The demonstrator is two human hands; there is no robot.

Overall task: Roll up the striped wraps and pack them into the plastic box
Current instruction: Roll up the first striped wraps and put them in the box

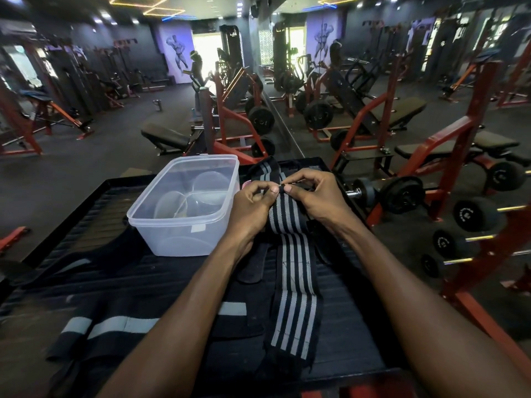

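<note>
A long black wrap with grey stripes [293,285] lies lengthwise on the black ribbed tray [120,271], its near end by the tray's front edge. My left hand [253,205] and my right hand [316,196] both pinch its far end, which is folded over at the fingertips. Behind my hands lies another striped wrap [265,170]. The clear plastic box [186,205] stands open just left of my left hand, with nothing but reflections inside. A further black wrap with a grey band [115,326] is spread flat at the front left.
Dumbbells on a red rack [471,214] stand close on the right. Red benches and plate-loaded machines [247,116] fill the floor beyond the tray, along a mirror wall. A person [196,71] stands far back.
</note>
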